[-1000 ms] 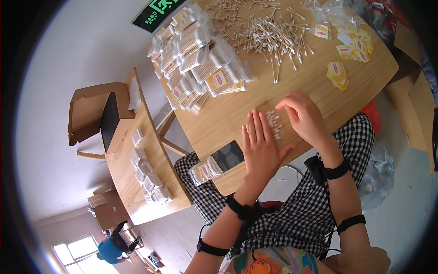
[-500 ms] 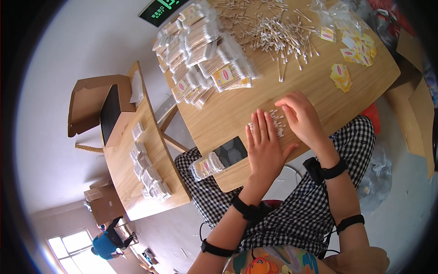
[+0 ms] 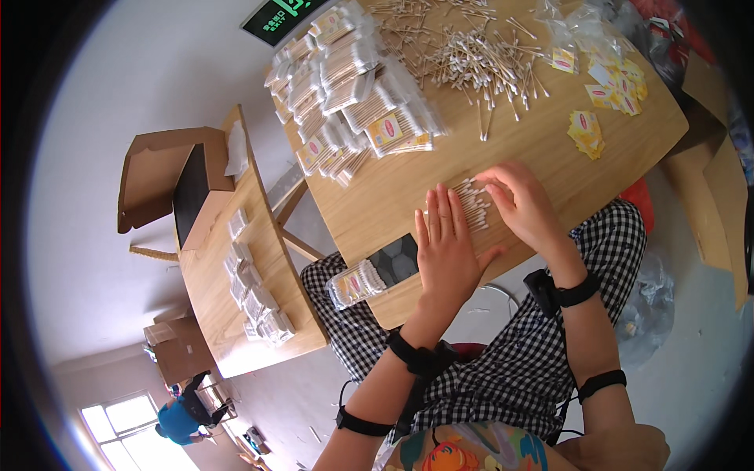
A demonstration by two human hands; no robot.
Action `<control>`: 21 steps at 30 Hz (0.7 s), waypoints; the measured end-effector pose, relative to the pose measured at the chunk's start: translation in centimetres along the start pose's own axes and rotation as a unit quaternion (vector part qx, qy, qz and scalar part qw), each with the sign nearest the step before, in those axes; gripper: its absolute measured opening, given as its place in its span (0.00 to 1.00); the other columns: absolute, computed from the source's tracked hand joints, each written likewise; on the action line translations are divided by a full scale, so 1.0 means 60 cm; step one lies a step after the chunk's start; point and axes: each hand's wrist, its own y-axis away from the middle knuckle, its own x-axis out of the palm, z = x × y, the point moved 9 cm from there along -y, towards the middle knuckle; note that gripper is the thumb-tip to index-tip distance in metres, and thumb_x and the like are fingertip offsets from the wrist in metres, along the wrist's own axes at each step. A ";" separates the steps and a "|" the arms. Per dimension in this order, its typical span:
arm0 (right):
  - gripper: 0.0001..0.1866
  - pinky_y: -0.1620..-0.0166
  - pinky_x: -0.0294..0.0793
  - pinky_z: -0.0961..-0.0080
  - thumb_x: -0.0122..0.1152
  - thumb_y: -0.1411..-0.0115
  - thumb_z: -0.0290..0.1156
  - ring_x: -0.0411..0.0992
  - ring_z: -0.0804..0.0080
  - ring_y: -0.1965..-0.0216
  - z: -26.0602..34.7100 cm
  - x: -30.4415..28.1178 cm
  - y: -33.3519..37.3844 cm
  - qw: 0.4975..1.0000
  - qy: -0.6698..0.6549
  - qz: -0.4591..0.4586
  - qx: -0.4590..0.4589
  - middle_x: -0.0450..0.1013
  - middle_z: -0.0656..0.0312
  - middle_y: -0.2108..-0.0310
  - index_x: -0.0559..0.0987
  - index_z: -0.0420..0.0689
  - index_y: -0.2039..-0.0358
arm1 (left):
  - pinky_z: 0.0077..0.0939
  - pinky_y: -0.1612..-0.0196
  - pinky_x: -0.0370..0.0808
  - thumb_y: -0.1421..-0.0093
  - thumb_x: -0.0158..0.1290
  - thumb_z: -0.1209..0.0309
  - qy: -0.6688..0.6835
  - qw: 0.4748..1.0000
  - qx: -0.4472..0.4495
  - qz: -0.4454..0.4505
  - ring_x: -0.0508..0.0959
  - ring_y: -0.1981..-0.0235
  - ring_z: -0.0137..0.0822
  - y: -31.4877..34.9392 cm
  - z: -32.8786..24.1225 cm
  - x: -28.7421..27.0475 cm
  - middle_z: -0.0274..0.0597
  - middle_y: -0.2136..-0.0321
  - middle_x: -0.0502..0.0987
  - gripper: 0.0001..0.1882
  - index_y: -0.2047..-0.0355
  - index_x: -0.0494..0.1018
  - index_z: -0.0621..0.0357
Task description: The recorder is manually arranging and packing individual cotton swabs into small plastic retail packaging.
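Observation:
My left hand (image 3: 448, 253) lies flat, fingers stretched out and pressed on a small row of cotton swabs (image 3: 476, 206) on the wooden table. The palm hides part of the row. My right hand (image 3: 521, 206) curves around the row's right side, its index fingertip at the far swab tips and the thumb a little apart from it. I see nothing held in it. Left of my left hand, a filled clear pack of cotton swabs (image 3: 357, 284) with a yellow label lies by a dark phone-like slab (image 3: 394, 261) at the table edge.
A tall pile of packed swabs (image 3: 345, 94) stands at the far left, beside a loose swab heap (image 3: 487, 67). Yellow cards (image 3: 586, 135) and clear bags (image 3: 585, 27) lie right. A side table (image 3: 212, 290) holds more packs and an open carton (image 3: 169, 184). A person (image 3: 182, 420) bends far away.
My left hand has slid slightly left and toward the far side, showing more of the swab row. The right hand has shifted only a little.

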 end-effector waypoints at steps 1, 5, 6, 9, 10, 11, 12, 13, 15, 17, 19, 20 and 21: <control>0.08 0.52 0.74 0.64 0.59 0.37 0.22 0.74 0.55 0.55 0.001 -0.003 0.004 0.999 0.004 -0.032 0.010 0.76 0.54 0.59 0.77 0.40 0.57 | 0.58 0.27 0.44 0.40 0.49 0.33 0.002 1.000 -0.002 0.009 0.46 0.25 0.55 -0.003 0.001 -0.005 0.63 0.28 0.50 0.57 0.30 0.50 0.74; 0.17 0.42 0.69 0.70 0.52 0.27 0.36 0.72 0.62 0.45 -0.031 0.004 0.013 0.970 -0.184 -0.102 0.121 0.74 0.53 0.48 0.74 0.39 0.45 | 0.54 0.26 0.38 0.31 0.41 0.39 0.318 0.938 -0.099 -0.102 0.43 0.24 0.51 -0.003 0.054 -0.050 0.55 0.26 0.47 0.47 0.27 0.45 0.65; 0.19 0.40 0.67 0.70 0.49 0.26 0.39 0.70 0.64 0.43 -0.032 0.008 0.014 0.965 -0.205 -0.099 0.129 0.73 0.54 0.46 0.73 0.39 0.44 | 0.52 0.26 0.37 0.30 0.38 0.40 0.431 0.884 -0.120 -0.136 0.42 0.24 0.49 -0.002 0.068 -0.051 0.54 0.26 0.46 0.46 0.26 0.42 0.63; 0.26 0.35 0.60 0.71 0.41 0.24 0.47 0.66 0.66 0.39 -0.030 0.024 0.017 0.952 -0.258 -0.090 0.141 0.70 0.53 0.42 0.71 0.37 0.40 | 0.43 0.25 0.32 0.26 0.27 0.42 0.663 0.706 -0.157 -0.190 0.36 0.24 0.44 -0.002 0.100 -0.026 0.48 0.24 0.40 0.42 0.25 0.33 0.57; 0.28 0.34 0.58 0.71 0.40 0.23 0.48 0.65 0.66 0.38 -0.028 0.038 0.019 0.949 -0.272 -0.089 0.136 0.69 0.53 0.41 0.70 0.36 0.39 | 0.43 0.25 0.32 0.26 0.27 0.42 0.674 0.697 -0.152 -0.193 0.36 0.24 0.44 -0.003 0.098 -0.021 0.48 0.24 0.40 0.41 0.25 0.33 0.57; 0.29 0.33 0.57 0.71 0.38 0.23 0.49 0.64 0.66 0.37 -0.026 0.050 0.019 0.946 -0.285 -0.088 0.130 0.69 0.53 0.40 0.69 0.36 0.39 | 0.43 0.25 0.31 0.26 0.28 0.42 0.684 0.687 -0.147 -0.196 0.36 0.24 0.44 -0.006 0.092 -0.015 0.48 0.24 0.40 0.41 0.25 0.34 0.57; 0.30 0.33 0.57 0.71 0.38 0.23 0.49 0.63 0.65 0.36 -0.022 0.060 0.021 0.944 -0.294 -0.082 0.127 0.68 0.52 0.39 0.69 0.36 0.38 | 0.43 0.25 0.31 0.26 0.28 0.43 0.694 0.677 -0.141 -0.198 0.36 0.24 0.44 -0.009 0.087 -0.012 0.49 0.24 0.40 0.41 0.25 0.34 0.56; 0.30 0.33 0.57 0.71 0.38 0.23 0.49 0.63 0.65 0.36 -0.017 0.070 0.022 0.942 -0.304 -0.077 0.124 0.67 0.52 0.38 0.68 0.35 0.38 | 0.44 0.25 0.31 0.26 0.28 0.43 0.702 0.669 -0.140 -0.200 0.36 0.24 0.44 -0.007 0.085 -0.010 0.49 0.24 0.40 0.40 0.25 0.35 0.56; 0.31 0.32 0.55 0.70 0.37 0.23 0.50 0.61 0.64 0.34 -0.015 0.066 0.020 0.947 -0.291 -0.071 0.115 0.65 0.51 0.36 0.66 0.35 0.36 | 0.43 0.25 0.31 0.26 0.28 0.43 0.698 0.664 -0.151 -0.220 0.36 0.24 0.44 -0.007 0.086 -0.015 0.49 0.24 0.40 0.41 0.25 0.35 0.56; 0.31 0.31 0.55 0.69 0.37 0.23 0.50 0.60 0.64 0.33 -0.018 0.056 0.012 0.940 -0.311 -0.087 0.112 0.65 0.51 0.36 0.66 0.35 0.36 | 0.43 0.25 0.30 0.26 0.29 0.42 0.700 0.658 -0.157 -0.229 0.36 0.24 0.44 -0.009 0.092 -0.014 0.49 0.24 0.40 0.41 0.25 0.35 0.56; 0.31 0.30 0.54 0.69 0.37 0.23 0.50 0.60 0.63 0.32 -0.020 0.054 0.004 0.942 -0.306 -0.077 0.115 0.64 0.50 0.35 0.66 0.35 0.35 | 0.43 0.25 0.30 0.27 0.29 0.41 0.708 0.650 -0.158 -0.227 0.36 0.24 0.44 -0.019 0.101 -0.006 0.49 0.24 0.40 0.42 0.25 0.35 0.56; 0.31 0.30 0.54 0.69 0.37 0.23 0.50 0.59 0.63 0.32 -0.019 0.062 0.004 0.939 -0.318 -0.062 0.118 0.64 0.51 0.35 0.66 0.35 0.35 | 0.43 0.24 0.30 0.27 0.28 0.40 0.711 0.651 -0.154 -0.217 0.36 0.24 0.44 -0.024 0.098 -0.005 0.49 0.24 0.40 0.43 0.25 0.35 0.57; 0.31 0.30 0.54 0.69 0.37 0.23 0.50 0.59 0.63 0.32 -0.018 0.072 0.004 0.935 -0.331 -0.046 0.121 0.65 0.51 0.35 0.66 0.36 0.35 | 0.42 0.24 0.30 0.27 0.28 0.40 0.713 0.653 -0.150 -0.207 0.36 0.24 0.44 -0.029 0.093 -0.005 0.49 0.24 0.40 0.43 0.25 0.35 0.57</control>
